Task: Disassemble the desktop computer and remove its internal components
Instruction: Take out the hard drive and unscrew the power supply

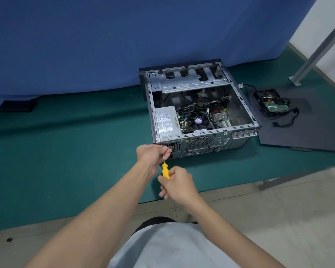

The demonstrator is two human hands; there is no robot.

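Note:
An open desktop case lies on its side on the green mat, its back panel facing me. Inside sit a grey power supply, a black CPU fan and the motherboard. A yellow-handled screwdriver points up at the case's rear near-left corner, its tip at a screw beside the power supply. My right hand grips the yellow handle. Higher up, just below the tip, my left hand pinches the metal shaft.
A removed hard drive with black cables lies on a dark side panel right of the case. A blue curtain hangs behind. A metal post slants at the far right. The mat ends at a tiled floor.

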